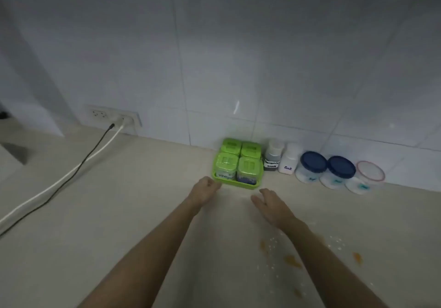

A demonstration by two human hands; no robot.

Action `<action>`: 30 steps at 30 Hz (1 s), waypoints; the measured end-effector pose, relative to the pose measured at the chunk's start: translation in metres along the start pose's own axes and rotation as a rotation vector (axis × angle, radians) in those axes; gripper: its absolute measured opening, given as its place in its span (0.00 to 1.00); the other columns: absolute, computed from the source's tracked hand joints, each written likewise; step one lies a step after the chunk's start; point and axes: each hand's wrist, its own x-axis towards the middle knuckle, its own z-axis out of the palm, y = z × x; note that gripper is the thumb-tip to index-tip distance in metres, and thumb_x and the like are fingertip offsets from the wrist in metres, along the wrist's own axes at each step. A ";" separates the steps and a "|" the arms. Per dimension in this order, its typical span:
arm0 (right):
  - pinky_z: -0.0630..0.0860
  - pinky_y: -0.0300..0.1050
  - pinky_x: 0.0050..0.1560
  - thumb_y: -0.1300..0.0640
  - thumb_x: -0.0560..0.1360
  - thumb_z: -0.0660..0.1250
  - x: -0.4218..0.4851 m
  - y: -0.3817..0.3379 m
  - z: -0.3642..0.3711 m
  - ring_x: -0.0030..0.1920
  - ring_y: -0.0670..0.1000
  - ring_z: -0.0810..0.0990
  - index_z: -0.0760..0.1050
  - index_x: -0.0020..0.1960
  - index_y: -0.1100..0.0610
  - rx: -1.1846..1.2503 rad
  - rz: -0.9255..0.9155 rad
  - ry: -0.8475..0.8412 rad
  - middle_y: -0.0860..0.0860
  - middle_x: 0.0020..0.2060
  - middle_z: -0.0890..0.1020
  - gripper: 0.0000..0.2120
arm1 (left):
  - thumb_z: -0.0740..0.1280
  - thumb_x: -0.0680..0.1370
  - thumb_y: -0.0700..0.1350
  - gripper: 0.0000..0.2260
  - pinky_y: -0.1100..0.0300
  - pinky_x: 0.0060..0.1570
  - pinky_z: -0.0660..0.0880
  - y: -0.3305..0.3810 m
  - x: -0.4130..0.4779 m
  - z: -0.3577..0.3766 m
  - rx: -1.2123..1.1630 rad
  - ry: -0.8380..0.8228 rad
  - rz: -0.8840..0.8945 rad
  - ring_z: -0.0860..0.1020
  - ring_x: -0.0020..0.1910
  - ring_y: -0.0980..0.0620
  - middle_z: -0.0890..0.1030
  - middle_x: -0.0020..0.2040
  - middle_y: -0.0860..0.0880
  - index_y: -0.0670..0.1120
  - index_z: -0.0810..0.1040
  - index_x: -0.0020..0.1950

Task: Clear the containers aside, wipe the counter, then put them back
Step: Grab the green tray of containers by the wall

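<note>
A green tray (248, 185) holding several green-lidded jars (248, 167) stands against the tiled wall. My left hand (204, 189) touches the tray's front left corner with its fingers curled; whether it grips the rim I cannot tell. My right hand (272, 204) hovers open just in front of the tray's right corner, apart from it. To the right stand a dark sauce bottle (272, 156), a white salt bottle (290, 158), two blue-lidded tubs (313, 162) (341, 167) and a red-rimmed clear tub (370, 175).
Orange stains (292, 260) and white grains (272, 243) lie on the beige counter (119, 212) near my right forearm. A wall socket (114, 117) at the left has a white cable (59, 183) and a black cable (78, 171) running across the counter.
</note>
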 end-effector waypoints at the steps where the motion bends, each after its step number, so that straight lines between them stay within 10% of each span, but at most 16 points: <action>1: 0.67 0.48 0.60 0.46 0.79 0.57 0.008 -0.002 0.002 0.62 0.59 0.72 0.66 0.65 0.62 0.036 0.014 0.027 0.61 0.61 0.73 0.23 | 0.66 0.76 0.50 0.10 0.56 0.47 0.71 -0.001 0.008 -0.001 -0.108 0.031 -0.015 0.75 0.47 0.47 0.78 0.47 0.45 0.43 0.76 0.49; 8: 0.70 0.48 0.45 0.51 0.75 0.66 0.069 -0.019 -0.001 0.46 0.55 0.77 0.75 0.44 0.64 0.397 0.171 0.206 0.57 0.39 0.77 0.15 | 0.72 0.70 0.48 0.06 0.48 0.51 0.77 -0.007 0.065 -0.012 -0.265 0.149 -0.077 0.77 0.44 0.48 0.79 0.42 0.46 0.48 0.76 0.41; 14: 0.73 0.55 0.60 0.41 0.72 0.66 0.116 -0.002 0.013 0.57 0.57 0.75 0.68 0.61 0.62 0.669 0.402 0.144 0.54 0.56 0.75 0.29 | 0.72 0.71 0.52 0.22 0.53 0.49 0.77 0.004 0.110 -0.001 -0.403 0.031 -0.148 0.79 0.48 0.46 0.81 0.53 0.40 0.37 0.76 0.56; 20: 0.71 0.44 0.36 0.50 0.70 0.73 0.115 0.005 0.008 0.35 0.51 0.76 0.78 0.40 0.64 0.726 0.382 0.131 0.56 0.37 0.79 0.16 | 0.75 0.69 0.50 0.23 0.54 0.45 0.79 -0.007 0.115 -0.002 -0.422 -0.097 -0.164 0.80 0.43 0.46 0.82 0.52 0.36 0.32 0.78 0.53; 24: 0.72 0.44 0.39 0.51 0.69 0.73 0.106 -0.008 0.013 0.38 0.51 0.78 0.80 0.45 0.67 0.721 0.296 0.085 0.59 0.39 0.82 0.17 | 0.76 0.65 0.54 0.27 0.49 0.55 0.78 -0.030 0.099 -0.024 -0.421 -0.218 -0.176 0.82 0.49 0.43 0.83 0.51 0.37 0.34 0.80 0.53; 30: 0.79 0.48 0.44 0.51 0.69 0.73 0.098 -0.067 0.048 0.40 0.53 0.83 0.82 0.44 0.63 0.664 0.163 -0.047 0.57 0.42 0.86 0.14 | 0.72 0.73 0.48 0.21 0.66 0.34 0.77 -0.070 0.047 -0.085 -0.467 -0.088 -0.210 0.80 0.39 0.50 0.82 0.46 0.40 0.32 0.77 0.56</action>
